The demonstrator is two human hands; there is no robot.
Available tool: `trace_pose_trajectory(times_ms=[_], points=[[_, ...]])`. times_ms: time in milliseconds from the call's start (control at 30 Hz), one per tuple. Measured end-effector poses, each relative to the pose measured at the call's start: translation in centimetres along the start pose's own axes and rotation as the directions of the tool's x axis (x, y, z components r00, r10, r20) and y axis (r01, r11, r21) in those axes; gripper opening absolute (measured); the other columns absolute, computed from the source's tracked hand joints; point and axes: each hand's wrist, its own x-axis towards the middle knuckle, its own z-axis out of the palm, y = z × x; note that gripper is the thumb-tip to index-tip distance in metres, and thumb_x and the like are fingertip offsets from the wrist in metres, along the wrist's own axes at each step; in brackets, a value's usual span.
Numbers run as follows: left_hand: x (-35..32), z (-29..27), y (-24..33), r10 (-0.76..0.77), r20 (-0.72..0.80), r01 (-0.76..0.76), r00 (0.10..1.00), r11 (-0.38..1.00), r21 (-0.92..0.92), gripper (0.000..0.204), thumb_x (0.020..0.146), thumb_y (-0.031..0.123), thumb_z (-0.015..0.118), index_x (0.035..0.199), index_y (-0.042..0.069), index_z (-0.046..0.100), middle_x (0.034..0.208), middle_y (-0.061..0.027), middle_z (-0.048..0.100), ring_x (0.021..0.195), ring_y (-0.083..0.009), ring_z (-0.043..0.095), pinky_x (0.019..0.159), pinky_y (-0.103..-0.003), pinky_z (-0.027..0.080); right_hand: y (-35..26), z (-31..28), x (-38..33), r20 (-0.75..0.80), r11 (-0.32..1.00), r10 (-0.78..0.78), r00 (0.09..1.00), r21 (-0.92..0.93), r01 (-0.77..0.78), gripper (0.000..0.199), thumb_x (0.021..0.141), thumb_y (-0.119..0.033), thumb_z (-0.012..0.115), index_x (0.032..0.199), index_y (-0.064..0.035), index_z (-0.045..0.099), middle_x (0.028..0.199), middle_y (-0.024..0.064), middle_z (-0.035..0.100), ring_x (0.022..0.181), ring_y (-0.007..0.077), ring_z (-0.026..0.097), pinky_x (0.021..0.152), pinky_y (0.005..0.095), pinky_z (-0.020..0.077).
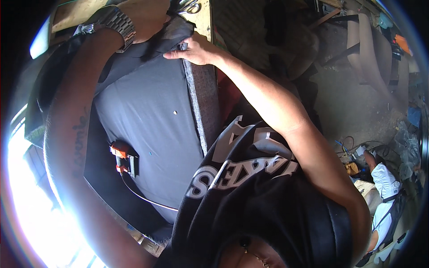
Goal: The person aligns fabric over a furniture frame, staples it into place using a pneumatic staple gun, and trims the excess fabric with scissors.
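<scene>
Black cloth (147, 102) is covering the upper face of a padded piece, and its far end is lying directly under and between the two hands. Right hand (196, 51) is gripping the cloth's folded edge at the far right corner, its thumb reaching leftward over the cloth. Left hand (147, 20), below a metal watch (117, 27), is resting just beyond and left of it, over the bunched part of the cloth; its fingertips are hiding, so whether they are closing on the cloth I cannot tell. Grey fabric (203, 102) is running down the right side, below the right hand. Nearer the body, well apart from both hands, an orange stapler (121, 158) is lying on the cloth, its hose (145, 196) trailing rightward. Scissors (192, 7) are lying on a wooden board (202, 20) beyond the right hand.
</scene>
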Motion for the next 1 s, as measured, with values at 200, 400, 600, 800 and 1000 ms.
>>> trace_pose_trajectory(times_ms=[200,400,600,800,1000], points=[[-0.3,0.4,1.9,-0.187,-0.113,0.187,0.976,0.982,-0.009,0.013,0.073,0.023,0.061,0.074,0.011,0.064,0.101,-0.0078,0.062,0.111,-0.0275,0.047,0.083,-0.037,0.041,-0.6,-1.3,-0.3,0.071,0.998,0.063,0.995,0.014,-0.064,0.058,0.076,-0.058,0.063,0.096,-0.0040,0.068,0.102,0.0166,0.065,0.094,0.0290,0.062,0.084,0.0360,0.0484],[-4.2,5.8,2.4,0.719,-0.421,-0.651,0.552,0.688,0.322,0.024,0.075,0.018,0.058,0.097,0.009,0.061,0.112,-0.0029,0.055,0.112,-0.0211,0.046,0.094,-0.039,0.036,-2.8,-2.8,-0.6,0.210,0.997,-0.023,0.977,0.075,0.007,0.043,0.080,-0.046,0.063,0.095,-0.0048,0.068,0.106,0.0172,0.062,0.097,0.0272,0.059,0.080,0.0374,0.0471],[-4.0,9.3,0.6,0.460,-0.278,-0.316,0.843,0.843,0.436,0.028,0.079,0.019,0.053,0.105,0.010,0.058,0.108,-0.0019,0.055,0.110,-0.0189,0.045,0.096,-0.038,0.032,-1.9,-2.5,-0.1,0.266,0.996,0.082,0.961,-0.051,-0.071,0.052,0.082,-0.052,0.060,0.103,-0.0055,0.068,0.136,0.0240,0.038,0.116,0.0357,0.049,0.096,0.0375,0.0413],[-3.8,9.1,0.7,0.462,-0.279,-0.279,0.842,0.816,0.507,0.025,0.079,0.020,0.053,0.101,0.011,0.059,0.101,-0.0017,0.054,0.103,-0.0187,0.046,0.096,-0.038,0.031,-2.0,-2.5,-0.1,0.263,0.988,0.130,0.956,-0.111,-0.104,0.054,0.079,-0.055,0.061,0.102,-0.0067,0.068,0.131,0.0268,0.041,0.114,0.0373,0.050,0.095,0.0385,0.0416],[-3.6,9.8,0.9,0.445,-0.282,-0.258,0.850,0.818,0.513,0.018,0.077,0.019,0.055,0.091,0.010,0.063,0.097,-0.0029,0.054,0.101,-0.0197,0.046,0.093,-0.036,0.033,-2.5,-3.1,-0.3,0.267,0.975,0.115,0.957,-0.216,-0.057,0.050,0.078,-0.056,0.061,0.096,-0.0097,0.070,0.112,0.0227,0.054,0.104,0.0363,0.054,0.087,0.0400,0.0439]])
